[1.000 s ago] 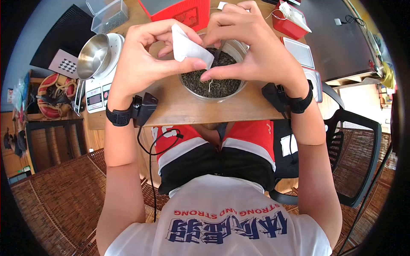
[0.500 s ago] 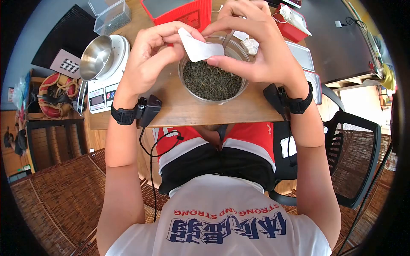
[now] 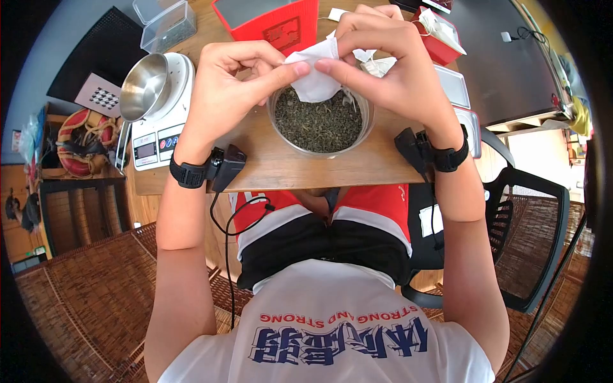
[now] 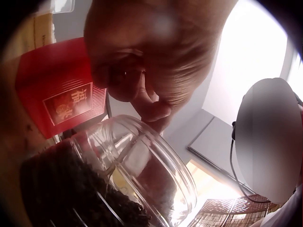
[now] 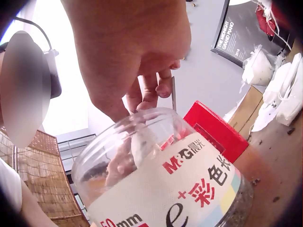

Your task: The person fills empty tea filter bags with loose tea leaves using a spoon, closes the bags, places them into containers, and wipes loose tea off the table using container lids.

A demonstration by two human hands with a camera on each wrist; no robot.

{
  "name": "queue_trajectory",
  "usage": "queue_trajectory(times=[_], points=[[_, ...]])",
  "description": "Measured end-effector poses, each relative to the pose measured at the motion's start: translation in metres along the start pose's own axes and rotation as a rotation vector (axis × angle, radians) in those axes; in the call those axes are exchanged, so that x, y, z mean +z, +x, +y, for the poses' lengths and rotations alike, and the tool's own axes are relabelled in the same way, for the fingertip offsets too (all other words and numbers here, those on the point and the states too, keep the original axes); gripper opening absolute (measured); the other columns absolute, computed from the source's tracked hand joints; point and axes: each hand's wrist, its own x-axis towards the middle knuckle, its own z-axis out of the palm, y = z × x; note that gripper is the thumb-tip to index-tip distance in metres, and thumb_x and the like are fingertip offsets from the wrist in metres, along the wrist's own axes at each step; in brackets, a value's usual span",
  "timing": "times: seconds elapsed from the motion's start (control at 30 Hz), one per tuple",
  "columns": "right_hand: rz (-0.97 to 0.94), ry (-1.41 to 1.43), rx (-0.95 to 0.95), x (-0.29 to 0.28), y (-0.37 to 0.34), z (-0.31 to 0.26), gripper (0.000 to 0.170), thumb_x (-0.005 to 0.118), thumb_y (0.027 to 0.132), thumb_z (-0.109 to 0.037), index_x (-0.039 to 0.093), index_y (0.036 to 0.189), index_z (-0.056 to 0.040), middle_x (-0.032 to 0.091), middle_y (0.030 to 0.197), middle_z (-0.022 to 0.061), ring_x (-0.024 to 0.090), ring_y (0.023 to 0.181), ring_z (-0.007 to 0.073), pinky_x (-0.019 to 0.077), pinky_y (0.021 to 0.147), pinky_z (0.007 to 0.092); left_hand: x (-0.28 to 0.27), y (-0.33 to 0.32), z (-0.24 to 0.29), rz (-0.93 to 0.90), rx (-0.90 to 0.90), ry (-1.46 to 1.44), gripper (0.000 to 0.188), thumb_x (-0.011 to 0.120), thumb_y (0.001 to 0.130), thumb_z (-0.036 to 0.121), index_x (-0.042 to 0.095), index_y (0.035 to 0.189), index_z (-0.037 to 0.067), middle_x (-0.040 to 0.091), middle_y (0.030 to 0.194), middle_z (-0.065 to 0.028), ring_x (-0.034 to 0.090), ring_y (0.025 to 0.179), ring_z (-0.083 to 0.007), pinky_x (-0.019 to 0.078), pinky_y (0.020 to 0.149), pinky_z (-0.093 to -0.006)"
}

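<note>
Over the jar, a small white tea bag [image 3: 316, 86] hangs between both hands. My left hand [image 3: 230, 80] pinches its left upper edge between thumb and fingers. My right hand [image 3: 396, 67] pinches the other side near the top, thumbs almost meeting. Below is a round clear plastic jar [image 3: 369, 131], open at the top and holding dark dried tea leaves [image 3: 319, 124]. In the right wrist view the jar carries a printed paper label [image 5: 189, 189], and a thin grey strip [image 5: 173, 92] shows beside my right fingertips. The tea bag's lower edge overlaps the leaves in the head view.
A red box [image 3: 274, 29] stands behind the jar. To the left is a white kitchen scale [image 3: 150, 147] bearing a steel bowl [image 3: 143, 89], with a clear container [image 3: 167, 29] beyond. White tea bags [image 3: 378, 66] lie behind my right hand, near a red container [image 3: 440, 45] and a metal tray [image 3: 452, 86].
The tea bag has turned from tilted to hanging broad side forward over the jar's far part. My left thumb has moved right onto it, and the hands have come closer together.
</note>
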Motion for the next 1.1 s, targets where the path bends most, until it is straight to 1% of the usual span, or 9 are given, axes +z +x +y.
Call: queue_trajectory(times=[0.17,0.43,0.5,0.77,0.87,0.93,0.97,1.03,1.1], points=[[0.152,0.317,0.224,0.001,-0.003,-0.003,0.010,0.082,0.082,-0.003,0.074,0.077,0.0007,0.068,0.071,0.0053,0.059,0.069,0.0118,0.0433,0.063,0.0272,0.006,0.000,-0.002,0.004,0.041,-0.126,0.013,0.081,0.089,0.010,0.076,0.083,0.000,0.047,0.059,0.0111,0.038,0.055,0.0018,0.0253,0.051,-0.0200],[0.141,0.146,-0.061,-0.002,0.003,-0.003,0.004,0.079,0.087,-0.004,0.076,0.090,-0.0026,0.068,0.071,0.0030,0.058,0.068,0.0090,0.0417,0.062,0.0253,0.001,-0.002,0.000,-0.090,0.048,0.085,0.013,0.079,0.089,0.009,0.073,0.086,-0.001,0.036,0.064,0.0121,0.030,0.061,0.0004,0.0207,0.055,-0.0221],[0.107,-0.042,-0.045,0.000,-0.009,0.005,0.021,0.085,0.083,-0.023,0.076,0.089,-0.0050,0.072,0.080,-0.0004,0.061,0.077,0.0090,0.0407,0.082,0.0271,0.001,-0.002,-0.002,-0.113,0.073,0.126,0.013,0.080,0.087,0.009,0.073,0.085,-0.001,0.035,0.065,0.0118,0.030,0.062,-0.0004,0.0210,0.055,-0.0223],[0.060,0.136,0.068,0.005,-0.008,0.010,0.009,0.084,0.078,-0.007,0.079,0.085,-0.0034,0.067,0.077,0.0005,0.053,0.075,0.0140,0.0377,0.075,0.0299,0.001,-0.002,-0.003,-0.117,0.073,0.093,0.013,0.081,0.086,0.009,0.077,0.092,-0.001,0.039,0.064,0.0108,0.032,0.061,-0.0012,0.0224,0.055,-0.0234],[0.256,0.243,0.160,-0.005,-0.005,0.018,0.016,0.082,0.089,-0.017,0.081,0.096,-0.0036,0.066,0.073,-0.0021,0.051,0.067,0.0046,0.0369,0.057,0.0254,-0.001,-0.002,0.000,-0.098,0.121,0.030,0.014,0.076,0.090,0.011,0.077,0.098,-0.001,0.044,0.066,0.0100,0.033,0.061,-0.0008,0.0226,0.055,-0.0227],[0.547,0.275,0.448,-0.028,-0.009,0.008,0.016,0.081,0.090,-0.017,0.081,0.094,-0.0012,0.064,0.071,-0.0047,0.050,0.067,0.0011,0.0367,0.058,0.0208,-0.005,0.000,-0.004,-0.051,0.155,0.017,0.022,0.066,0.099,0.019,0.076,0.101,0.000,0.054,0.071,0.0075,0.035,0.062,-0.0008,0.0239,0.056,-0.0217],[0.664,-0.034,0.321,-0.040,-0.002,0.023,0.016,0.077,0.092,-0.020,0.081,0.096,-0.0051,0.070,0.071,0.0014,0.062,0.066,0.0099,0.0481,0.062,0.0279,-0.005,0.001,-0.003,-0.051,0.167,0.015,0.022,0.066,0.099,0.019,0.076,0.101,0.000,0.054,0.071,0.0075,0.035,0.062,-0.0008,0.0239,0.056,-0.0217],[1.012,0.007,0.215,-0.053,0.001,0.032,0.009,0.073,0.092,-0.008,0.076,0.097,-0.0010,0.065,0.066,-0.0009,0.057,0.061,0.0065,0.0428,0.058,0.0225,-0.004,0.000,0.001,-0.024,0.146,-0.012,0.027,0.063,0.101,0.023,0.077,0.100,0.000,0.058,0.071,0.0060,0.038,0.063,-0.0014,0.0255,0.057,-0.0221],[0.912,-0.573,0.429,-0.091,-0.024,0.049,0.011,0.074,0.092,-0.008,0.078,0.100,-0.0024,0.068,0.075,0.0010,0.062,0.070,0.0080,0.0487,0.062,0.0227,-0.005,0.000,0.003,-0.048,0.152,0.015,0.032,0.059,0.103,0.027,0.077,0.099,0.000,0.062,0.074,0.0042,0.041,0.065,-0.0017,0.0275,0.058,-0.0227]])
